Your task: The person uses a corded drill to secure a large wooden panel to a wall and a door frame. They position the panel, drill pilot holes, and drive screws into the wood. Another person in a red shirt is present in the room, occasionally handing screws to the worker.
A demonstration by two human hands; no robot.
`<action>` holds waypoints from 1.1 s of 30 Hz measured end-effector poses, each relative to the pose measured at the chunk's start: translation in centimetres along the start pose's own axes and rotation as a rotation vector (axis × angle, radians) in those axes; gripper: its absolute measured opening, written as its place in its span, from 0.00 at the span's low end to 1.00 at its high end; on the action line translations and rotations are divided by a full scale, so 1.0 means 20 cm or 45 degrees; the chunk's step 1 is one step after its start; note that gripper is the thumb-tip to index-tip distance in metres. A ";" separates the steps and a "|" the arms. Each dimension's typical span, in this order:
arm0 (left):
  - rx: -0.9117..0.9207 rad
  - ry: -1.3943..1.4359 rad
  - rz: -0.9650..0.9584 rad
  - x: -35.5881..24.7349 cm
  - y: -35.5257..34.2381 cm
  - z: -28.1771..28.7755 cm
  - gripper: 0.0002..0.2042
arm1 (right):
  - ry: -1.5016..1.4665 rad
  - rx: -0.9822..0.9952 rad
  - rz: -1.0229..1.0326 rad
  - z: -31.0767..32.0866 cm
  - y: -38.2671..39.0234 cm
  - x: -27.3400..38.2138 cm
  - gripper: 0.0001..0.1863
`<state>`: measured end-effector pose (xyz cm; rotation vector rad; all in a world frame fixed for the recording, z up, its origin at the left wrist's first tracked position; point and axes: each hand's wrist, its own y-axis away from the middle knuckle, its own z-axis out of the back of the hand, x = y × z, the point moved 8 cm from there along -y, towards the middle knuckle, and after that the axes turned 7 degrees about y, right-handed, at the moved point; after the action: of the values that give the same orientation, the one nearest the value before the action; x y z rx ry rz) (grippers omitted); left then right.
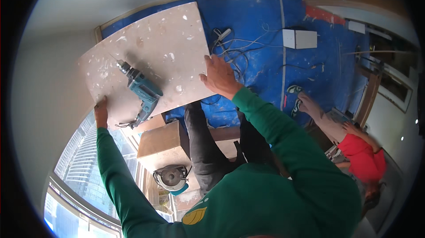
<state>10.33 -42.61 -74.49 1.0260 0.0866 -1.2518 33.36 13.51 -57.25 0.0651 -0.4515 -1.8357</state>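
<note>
Speckled board [150, 47] gripped by both hands, teal drill [142, 89] atop.

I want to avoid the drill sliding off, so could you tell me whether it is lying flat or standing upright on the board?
Lying on its side: the teal drill rests flat on the speckled board.

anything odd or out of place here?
Yes: a teal power drill lies loose on the paint-spattered board that the left hand and right hand grip by its edges. Tangled cables sprawl across the blue floor covering.
</note>
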 end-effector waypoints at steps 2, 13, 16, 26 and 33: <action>0.046 -0.362 -0.135 0.38 0.17 0.21 0.20 | -0.145 0.271 0.374 0.30 0.04 0.39 0.29; -0.252 0.071 0.407 0.07 0.27 0.17 0.45 | 0.094 0.216 1.480 1.17 0.32 1.50 0.14; -0.382 -0.331 0.149 0.03 0.22 0.19 0.48 | 0.177 0.220 1.530 1.24 0.34 1.46 0.14; 0.068 -0.130 -0.063 0.13 -0.03 0.08 0.28 | -0.218 -0.292 0.177 0.42 -0.33 0.31 0.40; 0.195 0.523 0.366 0.12 0.02 0.03 0.43 | -0.820 -0.002 -0.644 -0.49 -0.26 -0.15 0.55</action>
<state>11.22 -44.81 -75.28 1.3672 0.1552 -0.7836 32.28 14.88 -68.52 -0.4648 -0.9459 -2.3426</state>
